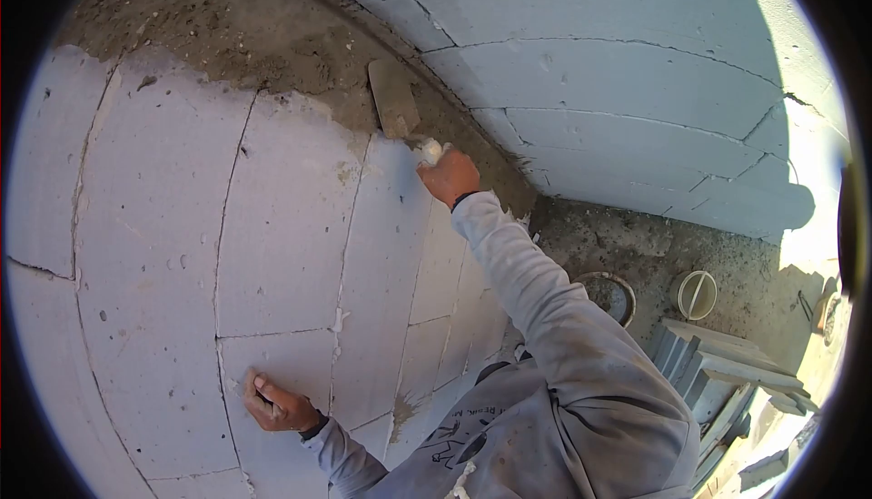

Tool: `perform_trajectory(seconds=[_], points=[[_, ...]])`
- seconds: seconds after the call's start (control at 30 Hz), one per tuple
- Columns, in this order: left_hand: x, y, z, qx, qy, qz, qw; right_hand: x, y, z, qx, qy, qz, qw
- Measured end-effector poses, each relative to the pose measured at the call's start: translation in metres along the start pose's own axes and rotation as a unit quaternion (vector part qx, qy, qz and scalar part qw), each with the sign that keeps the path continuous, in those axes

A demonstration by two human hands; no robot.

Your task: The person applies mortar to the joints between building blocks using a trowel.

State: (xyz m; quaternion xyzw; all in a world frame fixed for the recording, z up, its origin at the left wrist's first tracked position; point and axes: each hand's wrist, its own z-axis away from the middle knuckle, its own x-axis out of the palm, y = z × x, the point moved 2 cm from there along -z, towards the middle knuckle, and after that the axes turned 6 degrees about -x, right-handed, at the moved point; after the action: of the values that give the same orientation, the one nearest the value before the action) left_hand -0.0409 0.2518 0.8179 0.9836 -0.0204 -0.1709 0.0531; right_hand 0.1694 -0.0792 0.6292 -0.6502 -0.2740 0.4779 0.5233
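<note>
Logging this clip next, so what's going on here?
A person is spreading mortar along the top of a block wall. The right hand holds a trowel, its blade lying on the mortar bed. The left hand is pressed against the wall's face, with something small and dark in it. Two buckets stand on the ground below.

Construction site: bare aerated block walls (272,254) with mortar (236,45) beside both hands, buckets (698,295) and stacked blocks (718,372) below right.

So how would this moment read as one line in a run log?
right hand: grips trowel on mortar bed | left hand: pressed on block wall | buckets: on ground
</note>
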Motion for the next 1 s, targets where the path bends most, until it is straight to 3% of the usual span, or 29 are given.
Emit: perform_trajectory(seconds=[0.1, 0.2, 0.27, 0.3, 0.37, 0.4, 0.53, 0.6, 0.67, 0.7, 0.73, 0.77, 0.83, 0.93, 1.0], points=[[0.003, -0.001, -0.001, 0.001, 0.001, 0.006, 1.0, 0.015, 0.08, 0.007, 0.092, -0.033, 0.014, 0.995], [0.002, -0.003, -0.001, -0.005, -0.008, 0.009, 1.0, 0.042, 0.16, 0.035, 0.13, -0.009, 0.024, 0.991], [0.004, -0.001, -0.002, 0.001, -0.012, 0.011, 1.0, 0.064, 0.205, 0.05, 0.274, -0.026, -0.182, 0.944], [0.004, -0.002, -0.002, -0.003, -0.011, 0.017, 1.0, 0.069, 0.211, 0.052, 0.279, -0.024, -0.183, 0.942], [0.003, -0.001, -0.002, -0.003, -0.014, 0.023, 1.0, 0.066, 0.19, 0.061, 0.398, 0.032, -0.463, 0.792], [0.003, 0.001, -0.003, -0.003, -0.013, 0.02, 1.0, 0.063, 0.177, 0.058, 0.4, 0.033, -0.464, 0.79], [0.002, -0.002, -0.002, -0.021, -0.019, 0.0, 1.0, 0.057, 0.111, 0.03, 0.314, -0.02, -0.571, 0.758], [0.0, -0.001, -0.002, -0.016, -0.02, -0.01, 1.0, 0.065, 0.074, 0.012, 0.261, -0.053, -0.561, 0.783], [0.002, -0.003, -0.004, -0.006, -0.032, -0.017, 0.999, 0.03, 0.01, 0.023, 0.138, -0.044, -0.399, 0.905], [0.001, -0.006, -0.005, -0.008, -0.027, -0.008, 1.0, 0.023, -0.014, 0.029, 0.063, -0.034, -0.334, 0.94], [0.004, -0.005, -0.003, -0.014, -0.017, 0.002, 1.0, 0.014, -0.034, 0.031, -0.02, -0.025, -0.262, 0.965], [0.005, -0.002, 0.0, -0.016, -0.02, 0.002, 1.0, 0.001, -0.048, 0.036, -0.018, -0.025, -0.259, 0.965], [0.003, 0.001, -0.003, -0.054, -0.018, -0.01, 0.998, -0.014, -0.074, 0.045, -0.105, -0.005, -0.197, 0.975], [0.002, -0.005, -0.003, -0.022, -0.029, 0.001, 0.999, 0.004, -0.031, 0.045, -0.101, 0.062, -0.224, 0.967], [0.001, -0.001, -0.004, 0.001, -0.025, -0.017, 1.0, 0.028, 0.031, 0.049, 0.022, 0.041, -0.288, 0.956]])
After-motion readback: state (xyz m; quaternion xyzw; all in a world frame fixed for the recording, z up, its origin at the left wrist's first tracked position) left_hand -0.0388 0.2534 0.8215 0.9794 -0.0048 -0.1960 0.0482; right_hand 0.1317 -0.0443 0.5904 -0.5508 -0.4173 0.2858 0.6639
